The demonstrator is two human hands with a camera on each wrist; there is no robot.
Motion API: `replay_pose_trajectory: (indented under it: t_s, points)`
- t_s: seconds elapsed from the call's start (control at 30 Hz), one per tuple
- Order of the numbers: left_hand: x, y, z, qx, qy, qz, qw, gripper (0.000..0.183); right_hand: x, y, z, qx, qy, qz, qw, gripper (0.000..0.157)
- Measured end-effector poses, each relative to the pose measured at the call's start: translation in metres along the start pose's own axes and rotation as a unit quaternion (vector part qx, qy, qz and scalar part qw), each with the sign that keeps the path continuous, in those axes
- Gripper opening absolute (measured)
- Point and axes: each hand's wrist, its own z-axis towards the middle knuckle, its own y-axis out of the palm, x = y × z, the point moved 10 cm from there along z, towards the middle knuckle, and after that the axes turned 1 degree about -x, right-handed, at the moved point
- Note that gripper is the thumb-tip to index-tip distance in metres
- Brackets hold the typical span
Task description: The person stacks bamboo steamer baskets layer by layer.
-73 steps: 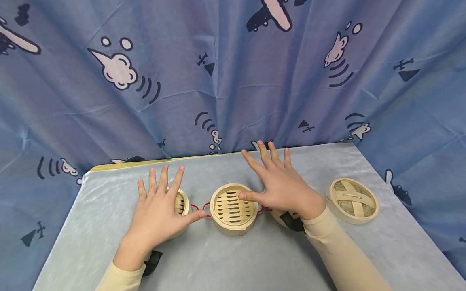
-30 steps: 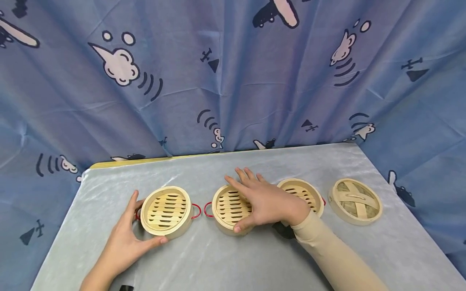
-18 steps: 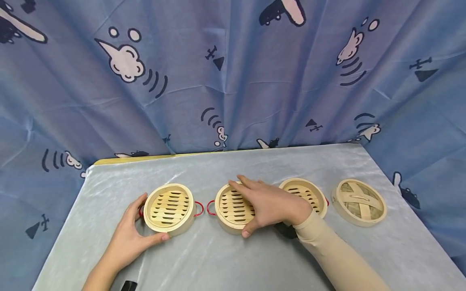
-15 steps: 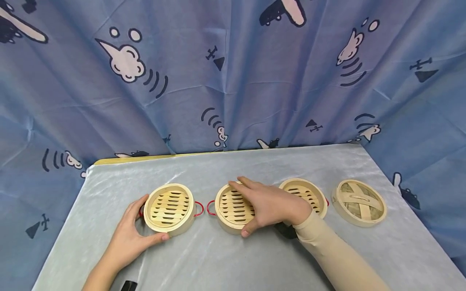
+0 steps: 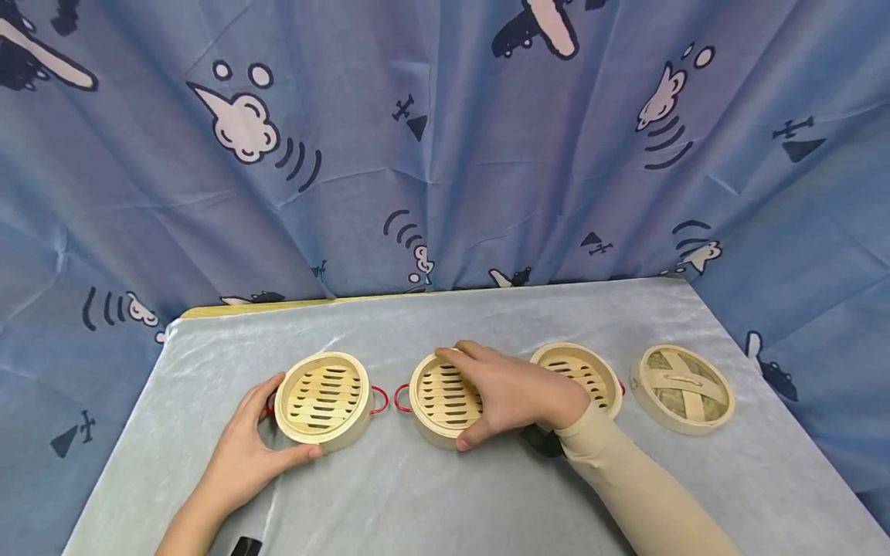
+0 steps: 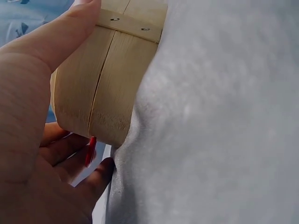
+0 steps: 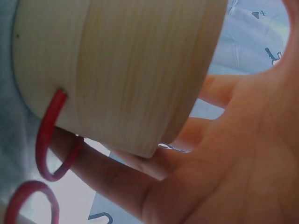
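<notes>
Three round bamboo steamer baskets with slatted bottoms and red side handles stand in a row on the cloth. My left hand [image 5: 243, 444] grips the left steamer basket [image 5: 324, 398], thumb at its front wall and fingers round its left side by the red handle. In the left wrist view the thumb lies along the basket wall [image 6: 100, 84]. My right hand [image 5: 511, 394] reaches over the middle steamer basket [image 5: 445, 398] and spans it from front rim to back rim. The right wrist view shows fingers behind that basket's wall [image 7: 126, 65], beside a red handle [image 7: 46, 135].
Partly behind my right wrist stands the third steamer basket [image 5: 573, 371]. Farther right is a woven bamboo lid [image 5: 684, 390] with a cross strap. A grey cloth [image 5: 389, 510] covers the table, and a blue patterned curtain [image 5: 361, 154] hangs behind it.
Both hands were spread above the baskets; the left has come down round the left basket's side, the right onto the middle one. Over the last half second the hands stay put.
</notes>
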Motion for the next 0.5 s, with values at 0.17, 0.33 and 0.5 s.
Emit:
replay_pose_trajectory:
  t_s: [0.17,0.33,0.5]
  points:
    - [-0.004,-0.003,0.001,-0.006,0.003,0.008,0.9999,0.124,-0.002,-0.002,0.001,-0.003,0.005,0.011,1.0,0.13]
    - [-0.006,-0.004,0.003,-0.017,-0.002,0.012,0.9998,0.124,-0.005,-0.009,0.002,0.0,0.01,0.032,0.999,0.13]
    - [-0.005,-0.001,0.006,-0.021,0.001,-0.002,0.9998,0.122,-0.007,-0.023,0.005,0.029,0.014,0.034,0.999,0.128]
